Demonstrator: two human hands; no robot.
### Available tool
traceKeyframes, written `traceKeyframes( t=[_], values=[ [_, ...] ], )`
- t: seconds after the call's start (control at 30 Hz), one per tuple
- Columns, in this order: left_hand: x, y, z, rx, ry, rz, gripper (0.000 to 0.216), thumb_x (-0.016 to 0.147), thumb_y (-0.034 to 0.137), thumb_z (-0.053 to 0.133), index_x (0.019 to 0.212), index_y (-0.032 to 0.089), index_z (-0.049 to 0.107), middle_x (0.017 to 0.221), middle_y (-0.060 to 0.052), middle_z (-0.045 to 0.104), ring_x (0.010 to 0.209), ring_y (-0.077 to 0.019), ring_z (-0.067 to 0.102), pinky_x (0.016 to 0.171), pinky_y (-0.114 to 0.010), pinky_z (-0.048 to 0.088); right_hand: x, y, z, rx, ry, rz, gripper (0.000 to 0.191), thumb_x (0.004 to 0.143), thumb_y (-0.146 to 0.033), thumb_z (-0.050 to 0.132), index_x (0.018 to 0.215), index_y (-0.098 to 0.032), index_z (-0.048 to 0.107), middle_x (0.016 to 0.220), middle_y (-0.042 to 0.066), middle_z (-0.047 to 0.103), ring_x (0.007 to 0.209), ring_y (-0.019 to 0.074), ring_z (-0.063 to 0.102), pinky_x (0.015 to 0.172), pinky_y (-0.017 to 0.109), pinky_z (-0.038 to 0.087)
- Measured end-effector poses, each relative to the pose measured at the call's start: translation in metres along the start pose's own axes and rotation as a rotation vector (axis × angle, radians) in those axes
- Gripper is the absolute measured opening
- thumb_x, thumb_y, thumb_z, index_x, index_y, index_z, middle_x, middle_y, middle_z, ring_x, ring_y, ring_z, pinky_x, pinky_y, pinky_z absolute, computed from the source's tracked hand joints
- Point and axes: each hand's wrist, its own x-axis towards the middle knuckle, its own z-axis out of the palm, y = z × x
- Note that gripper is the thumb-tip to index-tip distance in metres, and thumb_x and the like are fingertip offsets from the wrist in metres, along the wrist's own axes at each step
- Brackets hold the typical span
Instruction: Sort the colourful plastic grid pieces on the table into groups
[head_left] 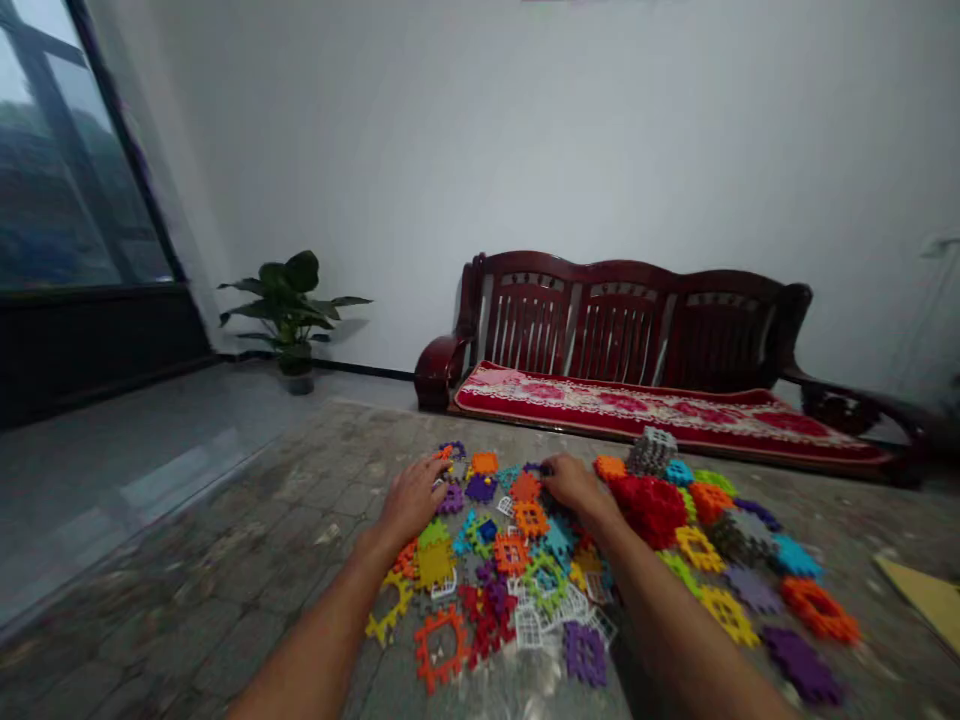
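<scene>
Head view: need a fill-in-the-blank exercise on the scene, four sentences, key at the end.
1. The left hand and right hand are at the ____ end of the spread of plastic pieces, not the end nearest the camera.
2. The largest clump, just beside the right wrist, is coloured ____.
3. A patterned cloth covers the ____ of the wooden bench.
4. In the picture, the potted plant stands to the ____ of the bench.

Missing words: far; red; seat; left.

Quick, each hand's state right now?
Left hand: by a purple piece; can't tell if holding anything.
Right hand: by a dark blue piece; grip can't be told.
</scene>
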Motion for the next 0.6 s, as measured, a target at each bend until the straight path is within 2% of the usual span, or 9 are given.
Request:
traceKeyframes(
  t=[0.23,0.47,0.6],
  values=[
    [-0.001,0.004,-0.002,-0.011,0.029,-0.013,0.037,0.089,0.026,0.049,0.123,0.022,0.063,0.134,-0.009,0.061,0.126,-0.0257,0.053,0.109,-0.044,0.039,0.002,-0.003,-0.002,-0.01,0.028,0.005,0.032,0.082,-0.02,0.06,0.112,-0.021,0.071,0.123,0.012,0.067,0.114,0.026,0.061,0.086,0.031,0.045],
    [-0.001,0.008,-0.007,0.013,-0.01,-0.036,0.038,0.09,0.026,0.047,0.125,0.021,0.062,0.136,-0.009,0.061,0.127,-0.0258,0.052,0.108,-0.044,0.039,0.0,-0.003,-0.002,0.061,0.135,0.03,0.034,0.074,-0.018,0.065,0.108,-0.018,0.068,0.103,0.012,0.073,0.096,0.0262,0.066,0.074,0.03,0.044],
    [-0.001,0.009,-0.007,0.006,-0.005,-0.028,0.039,0.09,0.025,0.047,0.125,0.021,0.062,0.137,-0.009,0.06,0.128,-0.0256,0.052,0.109,-0.044,0.038,-0.009,0.003,-0.002,0.128,0.247,-0.007,0.022,0.077,-0.015,0.058,0.097,-0.02,0.066,0.095,0.007,0.072,0.089,0.0208,0.064,0.071,0.026,0.04]
  ],
)
